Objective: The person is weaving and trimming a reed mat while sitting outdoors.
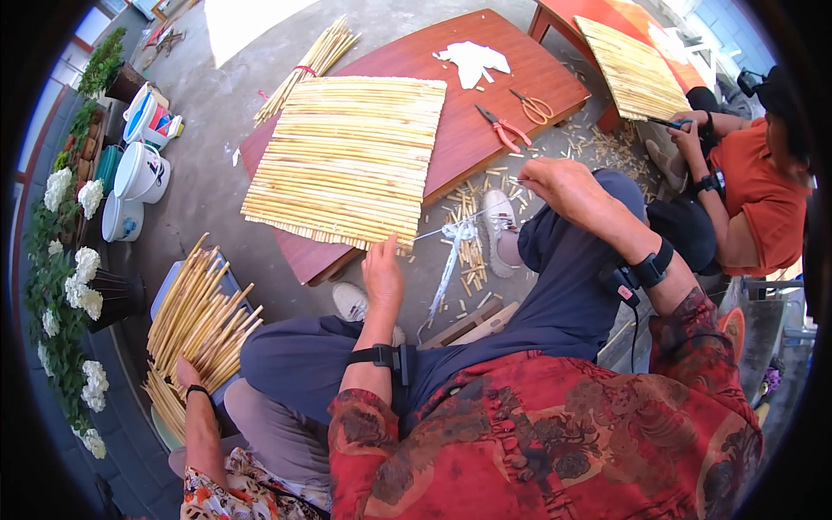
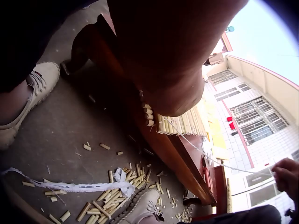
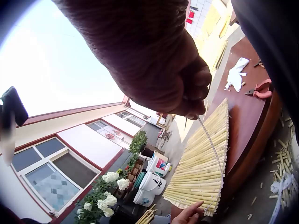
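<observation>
A mat of pale stalks (image 1: 347,160) bound side by side lies on the low red-brown table (image 1: 511,52). My left hand (image 1: 382,276) is at the mat's near edge, with its fingertips resting by the corner; in the right wrist view those fingers (image 3: 189,213) look fairly straight. Raised to the right of the mat, my right hand (image 1: 559,186) pinches a white cord (image 3: 212,144) and a thin needle-like piece. From these fingers the cord runs to the mat's edge near my left hand. Pliers (image 1: 503,128) with red handles and scissors (image 1: 533,107) lie on the table.
Cut stalk pieces (image 1: 472,260) and a white strip (image 1: 446,277) litter the floor by my shoes. A tray of loose stalks (image 1: 195,316) is at the left, where another person's hand reaches in. Buckets (image 1: 141,173) stand farther left. At the right, a seated person (image 1: 754,173) handles another mat (image 1: 633,69).
</observation>
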Available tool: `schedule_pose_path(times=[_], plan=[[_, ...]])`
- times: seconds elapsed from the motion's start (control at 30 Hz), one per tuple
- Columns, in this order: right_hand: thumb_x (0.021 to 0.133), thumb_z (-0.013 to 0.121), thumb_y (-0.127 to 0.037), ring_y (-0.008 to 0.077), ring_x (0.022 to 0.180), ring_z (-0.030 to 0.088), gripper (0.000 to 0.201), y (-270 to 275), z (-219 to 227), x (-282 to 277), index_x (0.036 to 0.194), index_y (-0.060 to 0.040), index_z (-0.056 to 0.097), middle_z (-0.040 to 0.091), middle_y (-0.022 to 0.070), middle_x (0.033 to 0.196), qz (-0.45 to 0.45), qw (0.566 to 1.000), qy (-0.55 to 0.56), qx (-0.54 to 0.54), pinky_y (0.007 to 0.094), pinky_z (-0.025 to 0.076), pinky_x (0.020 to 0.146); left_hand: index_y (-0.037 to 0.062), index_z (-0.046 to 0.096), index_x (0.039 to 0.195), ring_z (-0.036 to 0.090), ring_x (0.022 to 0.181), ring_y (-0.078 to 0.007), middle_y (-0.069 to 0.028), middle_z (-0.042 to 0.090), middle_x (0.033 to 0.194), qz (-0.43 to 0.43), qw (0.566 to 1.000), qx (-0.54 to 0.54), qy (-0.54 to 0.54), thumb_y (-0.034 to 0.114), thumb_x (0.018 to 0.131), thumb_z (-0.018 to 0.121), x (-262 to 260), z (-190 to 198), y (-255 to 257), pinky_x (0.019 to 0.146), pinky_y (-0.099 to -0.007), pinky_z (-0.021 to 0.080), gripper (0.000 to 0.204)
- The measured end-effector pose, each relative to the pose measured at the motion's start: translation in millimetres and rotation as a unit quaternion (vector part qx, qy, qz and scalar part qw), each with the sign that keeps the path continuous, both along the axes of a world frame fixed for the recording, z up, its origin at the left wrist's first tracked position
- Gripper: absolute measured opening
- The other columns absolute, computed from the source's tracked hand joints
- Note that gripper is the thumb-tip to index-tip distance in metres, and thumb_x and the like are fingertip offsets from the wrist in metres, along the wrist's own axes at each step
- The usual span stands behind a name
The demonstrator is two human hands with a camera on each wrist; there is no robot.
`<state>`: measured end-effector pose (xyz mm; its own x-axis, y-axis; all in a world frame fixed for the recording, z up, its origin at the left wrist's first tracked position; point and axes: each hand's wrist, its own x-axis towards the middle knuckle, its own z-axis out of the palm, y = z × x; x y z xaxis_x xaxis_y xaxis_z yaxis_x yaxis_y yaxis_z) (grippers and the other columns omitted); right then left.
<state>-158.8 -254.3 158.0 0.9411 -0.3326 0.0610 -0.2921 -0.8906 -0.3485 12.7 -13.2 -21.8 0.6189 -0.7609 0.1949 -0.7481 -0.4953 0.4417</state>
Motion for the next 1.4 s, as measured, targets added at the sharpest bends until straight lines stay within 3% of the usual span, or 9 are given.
schedule_pose_path(times=[0.27,0.5,0.57,0.73,0.93,1.2,1.27,1.37,1.4], plan=[[0.080,0.052,-0.016,0.0338,0.074,0.056,0.012,-1.1,1.0,4.2,0.081,-0.0047,0.054,0.058,0.0160,0.074,0.013,1.000,0.013,-0.020,0.0420,0.044,0.062,0.0075,0.046,0.119,0.044,0.098,-0.0283,-0.0108,0.045,0.111,-0.065,0.995,0.047,-0.058,-0.004,0.070,0.048,-1.6,-5.0,11.1,0.080,-0.0381,0.038,0.050],[0.080,0.053,-0.015,0.0329,0.074,0.057,0.012,-3.7,13.3,5.3,0.085,-0.0044,0.056,0.059,0.0151,0.077,-0.017,1.000,0.012,0.003,0.0403,0.045,0.063,0.0036,0.041,0.121,0.044,0.100,-0.0286,-0.0156,0.043,0.113,-0.102,0.981,0.082,-0.140,0.001,0.073,0.046,-0.4,-11.5,13.0,0.086,-0.0375,0.036,0.048],[0.080,0.053,-0.016,0.0331,0.073,0.057,0.013,-3.4,18.9,5.6,0.085,-0.0040,0.056,0.059,0.0149,0.077,-0.018,1.000,0.001,0.009,0.0400,0.045,0.062,0.0024,0.040,0.123,0.042,0.104,-0.0301,-0.0169,0.042,0.115,-0.105,0.983,0.065,-0.133,-0.003,0.069,0.048,-1.9,-12.0,13.9,0.086,-0.0376,0.037,0.054],[0.081,0.054,-0.014,0.0256,0.065,0.058,0.014,8.3,39.5,14.1,0.084,-0.0004,0.055,0.057,0.0133,0.067,-0.032,0.984,-0.011,0.173,0.0339,0.044,0.058,0.0026,0.038,0.124,0.041,0.105,-0.0301,-0.0168,0.040,0.117,-0.104,0.984,0.069,-0.126,-0.003,0.069,0.048,-0.4,-15.3,15.1,0.087,-0.0377,0.037,0.056],[0.083,0.053,-0.013,0.0164,0.063,0.058,0.014,14.8,59.1,26.2,0.086,0.0002,0.055,0.059,0.0101,0.067,-0.042,0.981,-0.061,0.178,0.0296,0.045,0.058,0.0019,0.036,0.125,0.040,0.108,-0.0301,-0.0171,0.039,0.119,-0.103,0.986,0.072,-0.114,-0.002,0.070,0.047,0.0,-16.6,16.3,0.088,-0.0375,0.036,0.056],[0.084,0.053,-0.014,0.0130,0.061,0.057,0.015,18.2,61.8,30.3,0.087,-0.0003,0.057,0.059,0.0075,0.065,-0.040,0.984,-0.067,0.161,0.0268,0.044,0.058,0.0012,0.036,0.124,0.040,0.108,-0.0303,-0.0170,0.038,0.120,-0.100,0.988,0.070,-0.093,-0.001,0.072,0.046,-2.0,-10.7,16.3,0.088,-0.0383,0.035,0.053],[0.083,0.054,-0.015,0.0125,0.061,0.057,0.015,20.5,64.7,29.2,0.086,-0.0003,0.057,0.059,0.0074,0.065,-0.038,0.983,-0.070,0.168,0.0268,0.044,0.058,0.0031,0.043,0.119,0.041,0.105,-0.0308,-0.0148,0.043,0.114,-0.056,0.998,0.034,-0.010,-0.004,0.069,0.048,-2.7,-6.5,13.6,0.086,-0.0386,0.037,0.050],[0.084,0.054,-0.015,0.0100,0.060,0.054,0.015,22.9,64.2,28.2,0.085,-0.0001,0.057,0.057,0.0054,0.063,-0.037,0.982,-0.066,0.174,0.0250,0.043,0.057,0.0025,0.047,0.112,0.044,0.101,-0.0305,-0.0141,0.048,0.108,0.026,0.996,-0.066,0.044,-0.002,0.072,0.048,2.3,-20.3,11.3,0.084,-0.0382,0.037,0.040],[0.084,0.054,-0.015,0.0087,0.060,0.052,0.015,23.5,63.6,28.5,0.085,0.0001,0.057,0.055,0.0041,0.063,-0.035,0.976,-0.073,0.201,0.0243,0.042,0.056,0.0023,0.050,0.108,0.046,0.098,-0.0298,-0.0143,0.050,0.106,0.015,0.997,-0.066,0.019,0.000,0.075,0.047,3.1,-17.5,13.0,0.083,-0.0376,0.038,0.033]])
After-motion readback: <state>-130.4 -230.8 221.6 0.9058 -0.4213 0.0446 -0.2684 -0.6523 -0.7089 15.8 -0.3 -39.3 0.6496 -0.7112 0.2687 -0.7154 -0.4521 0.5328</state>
